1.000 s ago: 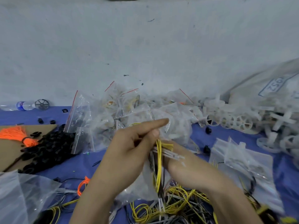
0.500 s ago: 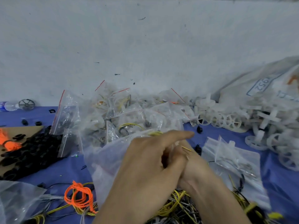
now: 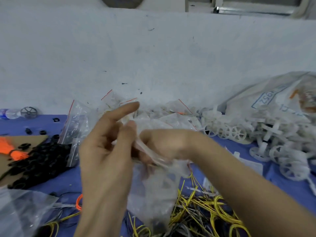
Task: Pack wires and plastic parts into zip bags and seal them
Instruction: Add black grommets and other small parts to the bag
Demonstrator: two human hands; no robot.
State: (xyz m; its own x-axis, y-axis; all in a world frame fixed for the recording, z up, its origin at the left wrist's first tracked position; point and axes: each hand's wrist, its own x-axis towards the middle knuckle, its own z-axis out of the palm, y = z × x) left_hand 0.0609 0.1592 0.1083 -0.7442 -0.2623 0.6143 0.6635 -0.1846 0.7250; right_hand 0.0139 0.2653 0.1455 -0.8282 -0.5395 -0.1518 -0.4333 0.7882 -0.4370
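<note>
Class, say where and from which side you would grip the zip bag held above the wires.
Pinch the zip bag by its stiff top strip, from both ends, as the left hand and right hand do; the body below hangs limp.

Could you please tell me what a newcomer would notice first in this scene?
First come the two hands at centre: the left hand and right hand pinch the top strip of a clear zip bag, held above a tangle of yellow wires on the blue table. Next come a heap of white plastic wheels at right and a pile of black rings at left.
</note>
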